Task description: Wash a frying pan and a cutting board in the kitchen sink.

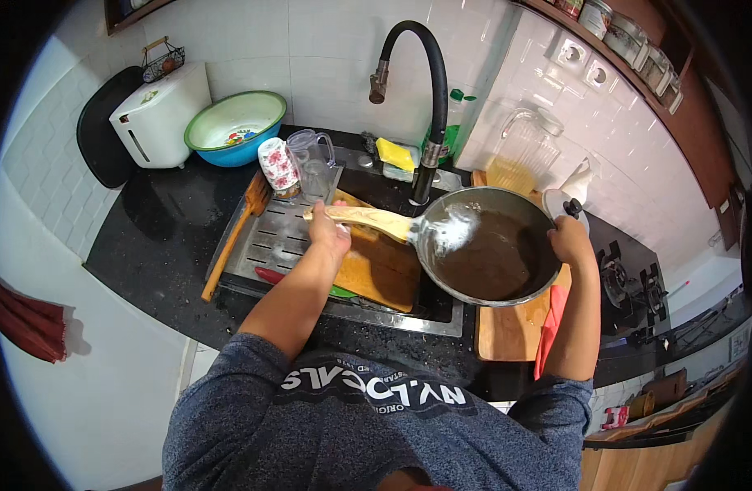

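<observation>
A grey frying pan (492,255) with a wood-look handle (366,221) is held over the right part of the sink. My left hand (330,232) grips the handle near its end. At the opposite side, my right hand (570,240) holds the rim; its fingertips are partly hidden. A white patch, foam or glare, shows inside the pan near the handle. Below, a wooden cutting board (376,270) lies across the sink (440,325). Under my left forearm is a red item (269,275), with a green one (342,292) beside the board.
A black flexible faucet (437,80) arches behind the pan. A wooden spatula (231,245), floral cup (279,164) and clear mug (313,162) stand left. Rightward are a glass pitcher (523,147), second wooden board (511,337), red cloth (554,325) and gas stove (630,282).
</observation>
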Action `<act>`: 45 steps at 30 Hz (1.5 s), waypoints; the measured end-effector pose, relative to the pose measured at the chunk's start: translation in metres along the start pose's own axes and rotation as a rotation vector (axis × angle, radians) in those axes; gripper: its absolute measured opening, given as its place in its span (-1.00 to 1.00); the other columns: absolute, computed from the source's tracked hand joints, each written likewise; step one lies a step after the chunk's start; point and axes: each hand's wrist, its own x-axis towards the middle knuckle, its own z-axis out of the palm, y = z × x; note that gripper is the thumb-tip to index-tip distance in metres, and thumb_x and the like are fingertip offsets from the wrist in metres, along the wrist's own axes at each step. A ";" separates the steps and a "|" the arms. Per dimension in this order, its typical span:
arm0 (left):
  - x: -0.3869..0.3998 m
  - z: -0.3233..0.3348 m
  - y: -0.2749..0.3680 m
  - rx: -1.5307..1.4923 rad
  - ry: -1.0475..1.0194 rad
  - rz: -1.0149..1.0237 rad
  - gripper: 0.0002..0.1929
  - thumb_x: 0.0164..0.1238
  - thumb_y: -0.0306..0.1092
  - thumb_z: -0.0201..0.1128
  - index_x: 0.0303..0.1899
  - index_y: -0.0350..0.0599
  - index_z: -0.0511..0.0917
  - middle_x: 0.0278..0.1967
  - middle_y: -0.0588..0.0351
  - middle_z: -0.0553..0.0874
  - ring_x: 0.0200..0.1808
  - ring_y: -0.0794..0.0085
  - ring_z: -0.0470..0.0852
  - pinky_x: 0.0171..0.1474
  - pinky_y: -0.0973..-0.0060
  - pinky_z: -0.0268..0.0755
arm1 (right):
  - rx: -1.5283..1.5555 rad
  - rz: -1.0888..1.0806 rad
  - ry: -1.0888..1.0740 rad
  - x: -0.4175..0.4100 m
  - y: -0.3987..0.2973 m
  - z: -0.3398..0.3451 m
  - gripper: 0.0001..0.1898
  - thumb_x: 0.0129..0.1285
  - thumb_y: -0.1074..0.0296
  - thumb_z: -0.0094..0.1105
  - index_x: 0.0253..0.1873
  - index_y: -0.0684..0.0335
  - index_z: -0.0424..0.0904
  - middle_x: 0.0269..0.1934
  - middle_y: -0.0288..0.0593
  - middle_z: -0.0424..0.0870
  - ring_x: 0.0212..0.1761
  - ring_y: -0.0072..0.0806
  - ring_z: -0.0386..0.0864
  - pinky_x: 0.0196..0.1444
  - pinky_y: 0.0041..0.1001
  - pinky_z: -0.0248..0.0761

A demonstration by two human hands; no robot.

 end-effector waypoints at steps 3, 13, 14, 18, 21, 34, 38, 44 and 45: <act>0.003 -0.004 -0.022 0.000 -0.030 -0.037 -0.73 0.37 -0.14 -0.09 -0.11 -0.14 0.27 -0.29 0.02 0.50 -0.25 0.28 0.52 -0.12 0.35 0.43 | -0.036 0.047 -0.007 -0.006 0.005 -0.019 -0.76 0.00 0.38 0.03 -0.32 0.47 0.53 -0.29 0.28 0.53 -0.15 0.05 0.49 -0.08 -0.21 0.34; 0.014 -0.007 -0.085 0.185 0.022 -0.188 -0.79 0.37 -0.23 -0.08 -0.11 -0.13 0.31 -0.22 0.02 0.53 -0.25 0.22 0.57 -0.18 0.29 0.47 | -0.042 0.053 -0.002 -0.011 -0.037 -0.079 -0.79 -0.09 0.52 -0.08 -0.41 0.55 0.51 -0.49 0.33 0.51 -0.44 0.04 0.56 -0.29 -0.24 0.43; 0.020 -0.006 -0.094 0.174 -0.007 -0.227 -0.75 0.36 -0.23 -0.07 -0.07 -0.16 0.32 -0.18 0.04 0.52 -0.20 0.28 0.57 -0.18 0.32 0.46 | -0.091 0.014 0.006 -0.010 -0.043 -0.082 -0.79 -0.10 0.52 -0.08 -0.42 0.55 0.51 -0.50 0.34 0.51 -0.46 0.03 0.56 -0.30 -0.25 0.43; 0.033 -0.005 -0.135 0.274 -0.093 -0.264 -0.85 0.26 -0.36 0.06 -0.19 -0.16 0.43 -0.29 0.10 0.58 -0.25 0.35 0.58 -0.22 0.40 0.46 | -0.103 0.012 -0.014 -0.010 -0.079 -0.094 -0.81 -0.10 0.50 -0.05 -0.48 0.53 0.52 -0.52 0.29 0.52 -0.42 0.02 0.57 -0.26 -0.26 0.43; 0.019 0.008 -0.141 0.251 -0.099 -0.359 -0.87 0.21 -0.36 0.12 -0.24 -0.12 0.48 -0.33 0.14 0.59 -0.30 0.38 0.59 -0.25 0.47 0.46 | -0.222 -0.098 0.019 -0.001 -0.100 -0.093 -0.82 -0.11 0.49 -0.04 -0.52 0.51 0.53 -0.54 0.26 0.53 -0.39 -0.01 0.57 -0.22 -0.26 0.43; 0.044 -0.002 -0.112 0.166 -0.070 -0.246 -0.75 0.37 -0.18 -0.09 -0.12 -0.14 0.39 -0.22 0.05 0.56 -0.29 0.34 0.58 -0.40 0.46 0.46 | -0.089 0.024 0.049 -0.004 -0.114 -0.115 -0.79 -0.05 0.46 -0.04 -0.43 0.55 0.49 -0.48 0.31 0.53 -0.35 0.04 0.55 -0.22 -0.22 0.41; 0.047 -0.016 -0.132 0.242 -0.002 -0.328 -0.83 0.32 -0.25 -0.02 -0.21 -0.10 0.44 -0.29 0.11 0.56 -0.34 0.38 0.56 -0.41 0.50 0.43 | -0.166 -0.044 0.115 -0.006 -0.118 -0.114 -0.79 -0.04 0.46 -0.03 -0.42 0.54 0.50 -0.45 0.31 0.53 -0.31 0.05 0.55 -0.19 -0.22 0.40; 0.025 -0.006 -0.135 0.396 -0.177 -0.430 -0.87 0.20 -0.29 0.13 -0.25 -0.06 0.47 -0.28 0.15 0.55 -0.24 0.44 0.54 -0.32 0.51 0.44 | -0.297 -0.155 0.190 -0.011 -0.119 -0.108 -0.81 -0.03 0.44 0.01 -0.40 0.51 0.50 -0.40 0.29 0.53 -0.25 0.06 0.52 -0.14 -0.19 0.37; 0.033 -0.005 -0.129 0.432 -0.158 -0.401 -0.87 0.20 -0.28 0.14 -0.25 -0.05 0.47 -0.28 0.16 0.55 -0.24 0.44 0.54 -0.33 0.51 0.44 | -0.302 -0.192 0.230 -0.012 -0.111 -0.108 -0.81 -0.02 0.45 0.01 -0.38 0.50 0.48 -0.41 0.28 0.53 -0.27 0.06 0.52 -0.16 -0.18 0.37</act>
